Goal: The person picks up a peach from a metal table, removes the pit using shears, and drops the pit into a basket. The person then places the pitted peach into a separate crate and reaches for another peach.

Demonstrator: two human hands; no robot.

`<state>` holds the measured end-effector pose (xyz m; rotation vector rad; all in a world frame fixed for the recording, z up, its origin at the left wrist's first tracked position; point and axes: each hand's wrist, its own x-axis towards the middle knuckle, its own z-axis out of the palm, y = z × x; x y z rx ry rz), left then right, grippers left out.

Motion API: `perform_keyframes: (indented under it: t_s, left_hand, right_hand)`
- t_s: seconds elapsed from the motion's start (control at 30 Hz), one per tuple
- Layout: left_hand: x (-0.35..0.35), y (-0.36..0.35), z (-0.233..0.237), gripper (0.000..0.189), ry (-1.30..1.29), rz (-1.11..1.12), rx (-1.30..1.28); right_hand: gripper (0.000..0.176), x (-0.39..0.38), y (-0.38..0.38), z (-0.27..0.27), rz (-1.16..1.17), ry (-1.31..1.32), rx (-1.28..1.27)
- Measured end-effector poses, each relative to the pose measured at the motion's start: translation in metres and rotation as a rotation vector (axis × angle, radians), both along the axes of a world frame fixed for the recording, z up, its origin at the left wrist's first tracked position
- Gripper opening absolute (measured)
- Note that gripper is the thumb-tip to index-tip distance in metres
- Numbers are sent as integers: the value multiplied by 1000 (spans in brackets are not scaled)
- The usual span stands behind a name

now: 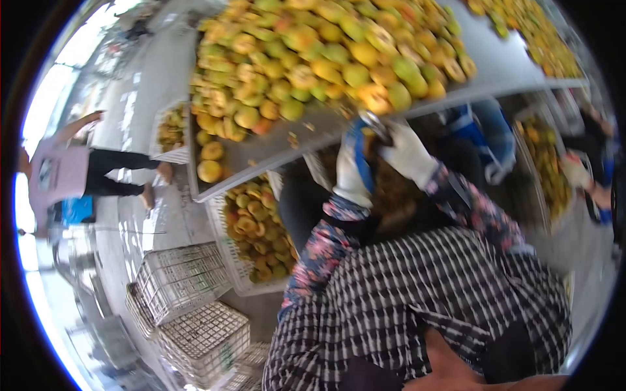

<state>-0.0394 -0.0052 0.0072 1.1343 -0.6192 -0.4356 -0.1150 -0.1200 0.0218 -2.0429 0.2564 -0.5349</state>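
My left hand (pixel 352 173), in a white glove, is closed around a metal tool (pixel 373 122) with what looks like a blue handle (pixel 360 156) along the palm. The tool's shiny head points up by the tray's near edge. My right hand (pixel 407 153), also in a white glove, comes in close from the right. Its fingers are curled at the tool's head, and I cannot tell what lies inside them. Just beyond both hands, a heap of yellow-green stone fruit (pixel 300 72), some cut in halves, covers a metal tray (pixel 274 146).
Below the tray, a white crate (pixel 244 287) of fruit stands to my left; another crate (pixel 531 176) is on the right near a blue bucket (pixel 492 133). Stacked plastic crates (pixel 205 335) stand lower left. One person (pixel 72 169) stands at left; another person's gloved hand (pixel 575 171) shows at right.
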Motion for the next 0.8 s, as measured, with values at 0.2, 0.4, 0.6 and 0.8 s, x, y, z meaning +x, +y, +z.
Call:
perform_keyframes:
  t_s: [0.2, 0.4, 0.6, 0.8]
  left_hand:
    - [12, 8, 4, 32, 626, 0, -268]
    - [21, 16, 13, 36, 982, -99, -397]
    - [13, 7, 15, 37, 939, -14, -406]
    - [-2, 3, 19, 37, 681, 106, -362]
  right_hand:
    - [35, -22, 17, 10, 189, 19, 487]
    - [27, -33, 10, 11, 61, 91, -159]
    - [29, -28, 21, 15, 64, 71, -335]
    - [35, -27, 40, 8, 81, 208, -138]
